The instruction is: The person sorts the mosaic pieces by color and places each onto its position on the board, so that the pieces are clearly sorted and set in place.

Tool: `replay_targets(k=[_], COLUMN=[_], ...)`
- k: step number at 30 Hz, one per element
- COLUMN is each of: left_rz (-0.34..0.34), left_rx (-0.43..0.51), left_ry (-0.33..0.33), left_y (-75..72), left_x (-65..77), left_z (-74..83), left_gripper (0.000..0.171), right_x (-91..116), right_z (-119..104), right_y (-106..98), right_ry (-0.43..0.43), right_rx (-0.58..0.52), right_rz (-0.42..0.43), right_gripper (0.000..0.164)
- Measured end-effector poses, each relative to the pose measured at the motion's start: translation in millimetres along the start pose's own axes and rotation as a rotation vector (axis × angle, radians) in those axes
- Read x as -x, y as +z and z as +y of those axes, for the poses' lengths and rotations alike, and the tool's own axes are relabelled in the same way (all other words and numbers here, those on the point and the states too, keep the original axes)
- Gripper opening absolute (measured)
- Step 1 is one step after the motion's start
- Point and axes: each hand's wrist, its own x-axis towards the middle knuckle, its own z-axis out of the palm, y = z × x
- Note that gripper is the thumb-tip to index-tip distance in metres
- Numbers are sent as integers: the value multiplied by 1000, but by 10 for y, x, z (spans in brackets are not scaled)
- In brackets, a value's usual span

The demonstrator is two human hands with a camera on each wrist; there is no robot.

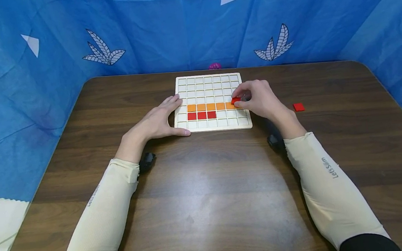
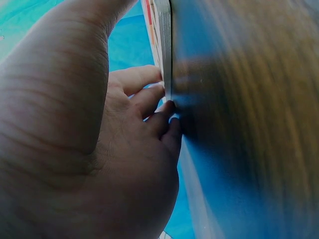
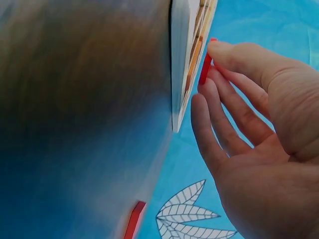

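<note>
A cream grid board [image 1: 223,124] lies on the table with a row of orange square tiles [image 1: 201,107]. Just below that row, on the near side, sit three red square tiles [image 1: 201,115]. My left hand [image 1: 155,120] touches the board's left side, fingers along the edge and thumb at the near left corner. In the left wrist view, its fingertips [image 2: 157,89] meet the board's edge. Between thumb and fingers, my right hand [image 1: 260,99] pinches a red square tile [image 3: 205,68] just above the right part of the board, by the orange row's end.
Another red tile [image 1: 298,107] lies on the brown wooden table [image 1: 202,200], right of the board. A blue patterned cloth [image 1: 182,28] hangs behind the table and along its sides. Dark wrist devices [image 1: 147,162] sit under both wrists.
</note>
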Motion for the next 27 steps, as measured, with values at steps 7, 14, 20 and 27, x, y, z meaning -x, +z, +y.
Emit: replay_targets(k=[7, 14, 20, 27], left_rz=[-4, -3, -5, -7], left_rx=[-1, -10, -8, -3], left_ry=[-6, -11, -19, -18], left_y=[9, 13, 15, 10], left_x=[-3, -12, -10, -2], left_z=[6, 21, 23, 33], left_gripper=[118, 118, 117, 118], right_x=[14, 13, 21, 25], right_z=[-60, -102, -137, -178], right_y=[56, 107, 128, 148], right_ry=[-65, -118, -143, -145], right_rx=[-30, -44, -69, -73], right_rz=[-50, -97, -120, -125], right_gripper=[26, 26, 28, 29])
